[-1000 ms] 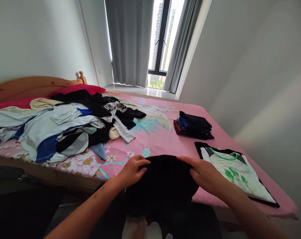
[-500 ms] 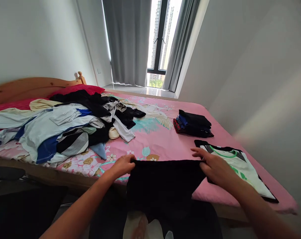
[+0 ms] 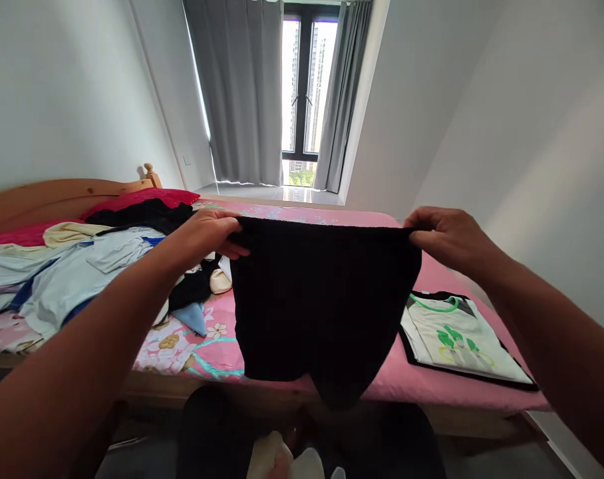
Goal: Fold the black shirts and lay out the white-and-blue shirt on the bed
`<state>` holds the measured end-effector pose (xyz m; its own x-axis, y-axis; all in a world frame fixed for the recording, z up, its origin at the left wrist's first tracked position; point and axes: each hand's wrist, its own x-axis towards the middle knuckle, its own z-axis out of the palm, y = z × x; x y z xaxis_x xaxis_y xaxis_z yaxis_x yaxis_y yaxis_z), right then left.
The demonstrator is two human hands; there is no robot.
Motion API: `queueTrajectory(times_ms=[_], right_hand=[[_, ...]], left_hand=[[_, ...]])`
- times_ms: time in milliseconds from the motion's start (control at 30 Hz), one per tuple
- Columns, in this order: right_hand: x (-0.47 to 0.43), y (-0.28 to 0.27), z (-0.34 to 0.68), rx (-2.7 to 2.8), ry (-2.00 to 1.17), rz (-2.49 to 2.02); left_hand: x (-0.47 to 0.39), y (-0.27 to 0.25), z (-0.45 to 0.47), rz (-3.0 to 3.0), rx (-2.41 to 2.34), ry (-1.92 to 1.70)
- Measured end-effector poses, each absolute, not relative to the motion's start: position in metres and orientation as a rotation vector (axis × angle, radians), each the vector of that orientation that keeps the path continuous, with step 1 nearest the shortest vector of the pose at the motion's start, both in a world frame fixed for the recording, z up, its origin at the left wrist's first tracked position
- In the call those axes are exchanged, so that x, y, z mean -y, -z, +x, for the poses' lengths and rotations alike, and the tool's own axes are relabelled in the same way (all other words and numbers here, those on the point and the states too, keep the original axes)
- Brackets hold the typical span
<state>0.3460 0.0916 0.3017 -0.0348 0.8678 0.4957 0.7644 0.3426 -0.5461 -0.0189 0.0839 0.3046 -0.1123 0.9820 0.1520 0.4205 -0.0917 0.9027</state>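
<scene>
A pair of black shorts (image 3: 322, 299) hangs spread out in front of me, its waistband stretched level at the top. My left hand (image 3: 215, 229) pinches one end of the waistband, and my right hand (image 3: 439, 233) pinches the other end. The lower edge hangs in front of the bed's near side, with a notch between the two legs. To the right of the shorts, a flat white T-shirt (image 3: 444, 329) with a green collar and green print lies on top of a black garment.
Loose clothes lie heaped (image 3: 102, 259) on the left of the pink floral bed (image 3: 217, 359). A red pillow (image 3: 157, 197) and wooden headboard (image 3: 67, 193) are behind them. Grey curtains (image 3: 237, 93) flank the window. My knees are below the bed's edge.
Both hands have raised the black shorts from low near my lap to chest height, so they hang open. The shorts now cover the folded stack on the bed. My view has tilted up.
</scene>
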Motion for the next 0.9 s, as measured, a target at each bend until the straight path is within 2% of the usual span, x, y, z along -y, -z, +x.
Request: queueTrajectory(times_ms=[67,133,233,300,367,600,767,900], right_hand=[[-0.097,-0.313,0.349,1.854,-0.014,-1.527],[-0.099,-0.322,0.353,1.797,0.006,-1.525],[-0.094,-0.327,0.352,1.777,-0.341,-1.506],[-0.09,-0.325,0.347,1.755,-0.619,-1.478],[-0.086,-0.319,0.34,1.696,-0.748,-1.408],[-0.086,-0.293,0.318,1.479,-0.659,-1.124],[-0.095,-0.288,0.338,1.57,-0.623,-1.317],[-0.092,-0.311,0.36,1.535,-0.583,-1.335]], left_hand=[[-0.084,-0.316,-0.02,1.616,-1.611,-1.178],[-0.079,-0.326,-0.019,1.697,-1.585,-1.312],[-0.067,-0.335,-0.015,1.748,-1.506,-1.447],[-0.063,-0.334,-0.011,1.734,-1.505,-1.333],[-0.062,-0.327,-0.007,1.77,-1.508,-1.165],[-0.074,-0.297,0.016,1.817,-1.553,-1.035],[-0.086,-0.293,-0.006,1.734,-1.687,-0.926],[-0.084,-0.311,-0.024,1.663,-1.664,-1.013]])
